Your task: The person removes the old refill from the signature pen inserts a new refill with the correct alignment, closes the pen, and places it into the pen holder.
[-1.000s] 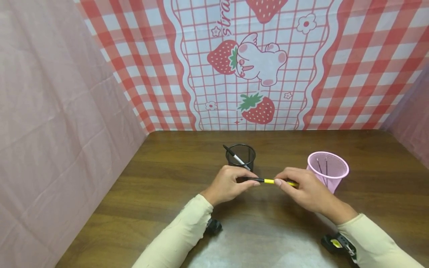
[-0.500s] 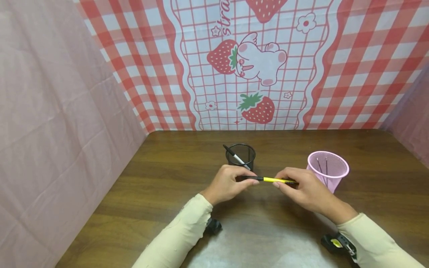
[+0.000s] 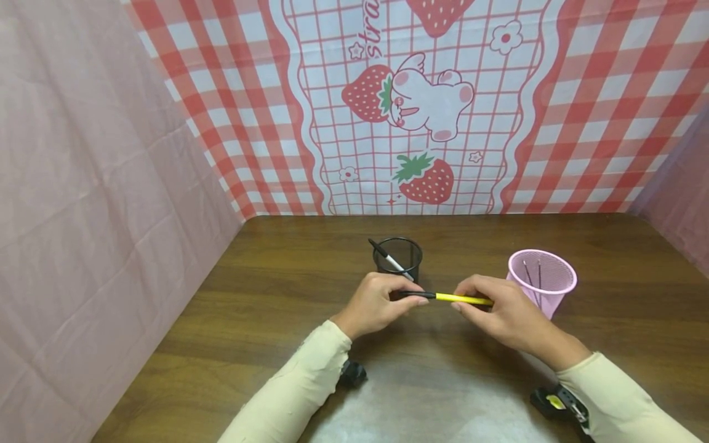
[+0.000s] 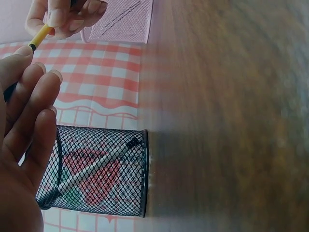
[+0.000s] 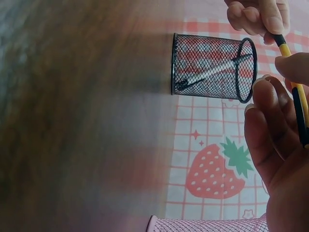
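In the head view both hands hold a yellow-and-black pen (image 3: pixel 462 299) level above the table, in front of two mesh cups. My left hand (image 3: pixel 382 303) pinches its black end between thumb and fingers. The yellow barrel is pinched by my right hand (image 3: pixel 501 311), whose fingers hide the far tip. From the right wrist, a black strip shows along the lower part of the barrel. Just behind the left hand stands a black mesh cup (image 4: pixel 104 169) with a white marker (image 5: pixel 212 71) leaning inside, its dark end above the rim.
A pink mesh cup (image 3: pixel 545 280) holding two thin dark sticks stands behind the right hand. The brown wooden table (image 3: pixel 266 295) reaches back to a red-and-white strawberry cloth (image 3: pixel 426 184). A pale curtain (image 3: pixel 100 203) hangs at the left side.
The right thumb has shifted slightly down and left along the pen, and more of the yellow barrel shows. Dark marks seen on the barrel earlier have turned out of sight. Both arms stay in place.
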A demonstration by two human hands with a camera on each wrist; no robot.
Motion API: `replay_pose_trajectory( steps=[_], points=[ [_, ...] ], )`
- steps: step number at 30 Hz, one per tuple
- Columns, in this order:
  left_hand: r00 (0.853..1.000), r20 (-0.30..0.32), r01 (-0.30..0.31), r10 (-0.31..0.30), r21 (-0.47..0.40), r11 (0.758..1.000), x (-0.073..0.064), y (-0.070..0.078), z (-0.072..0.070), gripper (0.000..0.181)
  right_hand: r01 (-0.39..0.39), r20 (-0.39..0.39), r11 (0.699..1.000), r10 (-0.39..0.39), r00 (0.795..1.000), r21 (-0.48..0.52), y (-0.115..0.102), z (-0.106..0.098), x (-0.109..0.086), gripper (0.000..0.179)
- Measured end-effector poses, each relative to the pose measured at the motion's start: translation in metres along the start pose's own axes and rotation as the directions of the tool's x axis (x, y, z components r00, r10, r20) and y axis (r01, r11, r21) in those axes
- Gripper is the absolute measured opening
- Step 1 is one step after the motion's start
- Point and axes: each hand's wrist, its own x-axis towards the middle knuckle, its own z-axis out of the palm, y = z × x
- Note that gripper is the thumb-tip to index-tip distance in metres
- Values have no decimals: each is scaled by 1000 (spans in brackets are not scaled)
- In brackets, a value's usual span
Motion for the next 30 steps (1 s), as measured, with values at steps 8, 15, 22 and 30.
replay_pose_trajectory(
  steps=[8,15,22,30],
  points=[
    [1000,2,-10,10,6,1000,-1,0,0,8,-1,-7,1000,1,1000,11,0,2,0,36],
    [1000,9,-12,12,2,1000,0,0,0,8,-19,-15,999,19,1000,27,0,4,1,36],
    [1000,8,-13,13,0,1000,0,1,0,8,-36,19,999,36,999,15,-1,4,0,33],
    [1000,8,-21,22,-4,1000,0,1,1,8,1,36,1000,-2,999,21,-2,3,2,27]
  ],
)
